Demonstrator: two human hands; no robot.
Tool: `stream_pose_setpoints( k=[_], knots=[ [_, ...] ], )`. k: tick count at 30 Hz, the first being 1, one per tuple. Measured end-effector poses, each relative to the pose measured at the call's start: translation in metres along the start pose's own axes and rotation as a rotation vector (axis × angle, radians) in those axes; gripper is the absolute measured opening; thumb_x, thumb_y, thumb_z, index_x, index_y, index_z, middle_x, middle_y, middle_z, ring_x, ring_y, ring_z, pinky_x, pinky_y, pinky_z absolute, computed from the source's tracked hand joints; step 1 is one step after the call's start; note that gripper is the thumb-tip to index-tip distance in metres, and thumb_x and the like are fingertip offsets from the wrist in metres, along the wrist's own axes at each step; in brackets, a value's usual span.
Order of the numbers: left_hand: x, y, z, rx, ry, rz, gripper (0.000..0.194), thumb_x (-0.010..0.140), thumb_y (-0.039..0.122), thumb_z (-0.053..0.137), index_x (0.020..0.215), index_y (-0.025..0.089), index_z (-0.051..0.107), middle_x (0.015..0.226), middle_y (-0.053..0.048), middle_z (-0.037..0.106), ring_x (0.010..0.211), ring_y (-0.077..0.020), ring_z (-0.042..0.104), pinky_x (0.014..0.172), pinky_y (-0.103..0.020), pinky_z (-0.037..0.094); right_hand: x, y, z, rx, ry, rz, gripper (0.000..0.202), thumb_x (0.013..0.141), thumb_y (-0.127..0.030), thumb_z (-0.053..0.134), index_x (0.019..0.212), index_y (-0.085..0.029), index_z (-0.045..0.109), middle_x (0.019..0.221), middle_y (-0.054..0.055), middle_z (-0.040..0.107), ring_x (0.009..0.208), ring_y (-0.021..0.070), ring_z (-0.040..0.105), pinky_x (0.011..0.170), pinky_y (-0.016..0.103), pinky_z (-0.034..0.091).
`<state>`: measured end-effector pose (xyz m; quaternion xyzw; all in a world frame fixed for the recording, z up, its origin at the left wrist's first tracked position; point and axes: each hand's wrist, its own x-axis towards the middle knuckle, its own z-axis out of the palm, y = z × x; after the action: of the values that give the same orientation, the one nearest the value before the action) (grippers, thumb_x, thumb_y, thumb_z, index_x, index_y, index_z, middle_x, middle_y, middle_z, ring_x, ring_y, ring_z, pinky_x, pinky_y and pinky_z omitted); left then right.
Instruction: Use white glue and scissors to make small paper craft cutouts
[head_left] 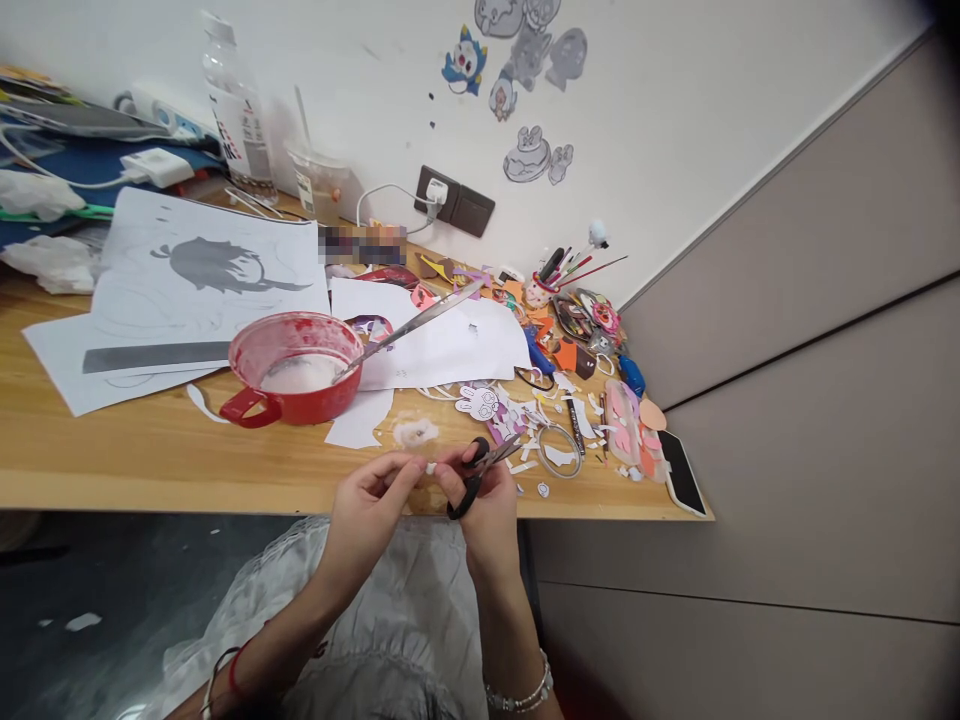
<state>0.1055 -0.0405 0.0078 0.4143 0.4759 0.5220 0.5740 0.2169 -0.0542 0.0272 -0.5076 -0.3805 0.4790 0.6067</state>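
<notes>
My left hand (369, 503) is closed, thumb and forefinger pinching a small white piece (430, 468), which looks like paper. The thumb of my right hand (487, 510) meets the same piece from the other side. Black-handled scissors (474, 482) stay hooked in my right hand, their blades pointing away to the right. Just beyond my fingertips, a white smear (415, 432) marks the wooden table (172, 465). A white rabbit cutout (478, 403) lies past the scissors, among paper scraps.
A red pot (319, 405) with white contents and a leaning metal utensil (427, 322) stands left of centre. Drawn sheets (135, 310) lie behind it. At right are a tape roll (559, 450), a black marker (574, 427), a pen cup (538, 291) and a phone (682, 475) near the edge.
</notes>
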Motion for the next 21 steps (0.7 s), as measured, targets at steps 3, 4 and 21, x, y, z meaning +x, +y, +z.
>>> stream_pose_setpoints(
  k=[3,4,21],
  knots=[
    [-0.001,-0.001,-0.001,-0.01,-0.037,-0.008,0.024,0.071,0.04,0.062,0.071,0.016,0.066,0.064,-0.001,0.062,0.058,-0.0108,0.053,0.052,-0.019,0.041,0.001,0.001,0.0,0.016,0.002,-0.004,0.026,0.069,-0.022,0.07,0.081,-0.02,0.047,0.076,-0.003,0.061,0.07,0.0093,0.058,0.069,0.024,0.048],
    [-0.001,0.0,-0.001,-0.011,-0.055,-0.008,0.024,0.071,0.04,0.062,0.071,0.016,0.066,0.063,-0.001,0.061,0.056,-0.0105,0.052,0.05,-0.02,0.04,0.001,0.001,0.001,0.018,0.001,-0.006,0.026,0.069,-0.022,0.07,0.081,-0.02,0.047,0.076,-0.003,0.061,0.069,0.009,0.057,0.068,0.023,0.048],
    [-0.012,0.002,0.005,-0.045,-0.024,-0.039,0.022,0.073,0.039,0.062,0.076,0.017,0.063,0.069,-0.001,0.062,0.057,-0.0096,0.053,0.047,-0.017,0.038,0.002,-0.005,-0.011,0.029,-0.005,0.045,0.032,0.063,-0.022,0.073,0.08,-0.021,0.046,0.078,-0.003,0.062,0.074,0.0109,0.058,0.073,0.026,0.046]
  ],
)
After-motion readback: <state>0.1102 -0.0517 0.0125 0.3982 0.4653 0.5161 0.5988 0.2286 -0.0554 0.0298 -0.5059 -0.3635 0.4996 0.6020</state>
